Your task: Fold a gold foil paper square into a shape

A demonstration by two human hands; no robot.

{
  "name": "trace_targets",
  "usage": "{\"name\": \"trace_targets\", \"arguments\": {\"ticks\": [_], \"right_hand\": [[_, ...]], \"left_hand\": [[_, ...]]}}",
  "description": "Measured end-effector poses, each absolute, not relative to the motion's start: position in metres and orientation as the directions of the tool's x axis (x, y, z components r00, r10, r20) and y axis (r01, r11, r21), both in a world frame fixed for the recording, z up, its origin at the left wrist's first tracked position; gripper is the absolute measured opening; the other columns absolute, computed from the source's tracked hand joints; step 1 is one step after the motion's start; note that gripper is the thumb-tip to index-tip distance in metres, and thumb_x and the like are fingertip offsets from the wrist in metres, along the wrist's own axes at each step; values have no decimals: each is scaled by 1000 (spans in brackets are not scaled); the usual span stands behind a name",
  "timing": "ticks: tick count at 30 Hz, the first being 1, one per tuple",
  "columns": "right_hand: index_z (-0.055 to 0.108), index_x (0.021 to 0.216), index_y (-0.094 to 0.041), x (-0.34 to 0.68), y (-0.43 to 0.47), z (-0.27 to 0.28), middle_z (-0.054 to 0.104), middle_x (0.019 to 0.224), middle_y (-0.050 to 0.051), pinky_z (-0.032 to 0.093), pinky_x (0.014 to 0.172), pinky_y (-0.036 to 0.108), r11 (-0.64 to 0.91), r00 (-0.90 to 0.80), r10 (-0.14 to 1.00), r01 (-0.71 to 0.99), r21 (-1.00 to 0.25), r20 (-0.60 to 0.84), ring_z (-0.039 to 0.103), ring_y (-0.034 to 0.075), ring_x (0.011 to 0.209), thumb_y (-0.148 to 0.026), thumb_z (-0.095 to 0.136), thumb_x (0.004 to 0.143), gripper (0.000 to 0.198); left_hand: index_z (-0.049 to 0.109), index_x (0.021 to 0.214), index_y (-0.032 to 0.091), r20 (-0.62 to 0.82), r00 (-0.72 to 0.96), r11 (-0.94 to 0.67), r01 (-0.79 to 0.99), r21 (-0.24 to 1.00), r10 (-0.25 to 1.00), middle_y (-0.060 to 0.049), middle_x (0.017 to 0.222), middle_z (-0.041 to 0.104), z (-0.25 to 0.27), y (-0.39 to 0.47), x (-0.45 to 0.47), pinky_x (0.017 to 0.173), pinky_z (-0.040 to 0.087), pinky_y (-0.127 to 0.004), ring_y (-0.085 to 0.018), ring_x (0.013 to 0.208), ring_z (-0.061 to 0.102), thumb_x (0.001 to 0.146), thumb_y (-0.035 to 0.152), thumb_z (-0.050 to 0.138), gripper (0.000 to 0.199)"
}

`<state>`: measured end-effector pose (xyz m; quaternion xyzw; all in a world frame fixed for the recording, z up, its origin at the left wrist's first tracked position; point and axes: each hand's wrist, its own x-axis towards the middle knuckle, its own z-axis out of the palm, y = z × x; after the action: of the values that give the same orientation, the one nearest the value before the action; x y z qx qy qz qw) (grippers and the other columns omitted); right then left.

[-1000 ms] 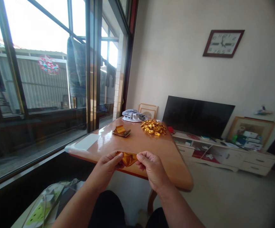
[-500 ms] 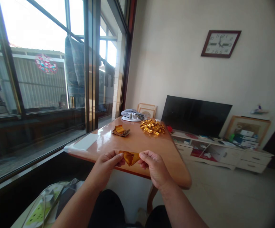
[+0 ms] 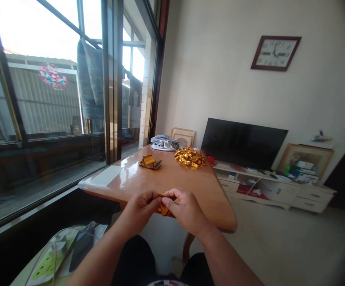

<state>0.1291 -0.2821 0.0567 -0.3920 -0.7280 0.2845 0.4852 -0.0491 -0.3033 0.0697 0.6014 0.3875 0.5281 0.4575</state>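
Observation:
Between my two hands is a small piece of folded gold foil paper (image 3: pixel 165 209), held just over the near edge of the table. My left hand (image 3: pixel 144 206) pinches it from the left, thumb on top. From the right, my right hand (image 3: pixel 184 204) grips it too, its thumb meeting the left one. The fingers hide much of the paper; a pointed lower part shows beneath them. Further back on the table lie a stack of flat gold paper sheets (image 3: pixel 150 162) and, to its right, a heap of shiny folded gold paper pieces (image 3: pixel 190 157).
The brown wooden table (image 3: pixel 178 180) carries a white sheet (image 3: pixel 109 175) at its left edge and folded cloth (image 3: pixel 165 143) at the back. A low bench with a power strip (image 3: pixel 44 267) stands at lower left. A TV cabinet (image 3: pixel 280 190) is on the right.
My hands have come together, and the gold paper once stretched between them is now bunched and folded smaller, mostly covered by my fingers. The view has shifted slightly.

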Motion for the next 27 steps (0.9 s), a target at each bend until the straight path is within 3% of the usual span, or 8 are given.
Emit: {"name": "trace_targets", "arguments": {"ticks": [5, 11, 15, 22, 27], "right_hand": [[73, 91, -18, 129, -279, 50, 70, 79, 3, 51, 64, 28, 399, -262, 897, 128, -908, 357, 62, 16, 69, -40, 67, 87, 23], [71, 90, -17, 132, -278, 44, 69, 78, 2, 51, 67, 28, 312, -242, 920, -24, -950, 308, 63, 16, 71, -45, 71, 84, 29], [71, 91, -17, 132, -279, 43, 69, 78, 2, 52, 69, 29, 255, -259, 925, -123, -959, 280, 63, 16, 71, -46, 74, 81, 31], [70, 89, -18, 131, -283, 47, 65, 70, -1, 43, 55, 22, 239, -275, 927, -92, -967, 255, 51, 10, 57, -45, 75, 81, 29], [69, 86, -18, 130, -283, 49, 61, 62, -3, 37, 48, 22, 263, -253, 931, -35, -964, 263, 46, 9, 50, -47, 72, 81, 29]], "left_hand": [[70, 74, 17, 239, 193, -248, 28, 968, 952, -1, 65, 68, 67, -302, -48, 45, 41, -21, -15, 57, 59, 79, 41, 73, 25], [63, 87, 17, 258, 198, -239, -113, 964, 946, -2, 74, 69, 61, -297, -46, 63, 49, -24, -17, 71, 65, 79, 38, 76, 26], [62, 89, 16, 307, 211, -296, -84, 951, 928, -3, 77, 68, 56, -293, -47, 66, 49, -26, -17, 73, 64, 82, 39, 73, 27], [65, 84, 15, 353, 182, -366, 39, 930, 918, -3, 76, 67, 52, -290, -49, 63, 44, -24, -16, 71, 60, 83, 42, 71, 27], [65, 85, 16, 358, 195, -371, 31, 928, 913, -3, 75, 66, 51, -289, -49, 62, 43, -24, -15, 69, 59, 84, 42, 70, 26]]}}
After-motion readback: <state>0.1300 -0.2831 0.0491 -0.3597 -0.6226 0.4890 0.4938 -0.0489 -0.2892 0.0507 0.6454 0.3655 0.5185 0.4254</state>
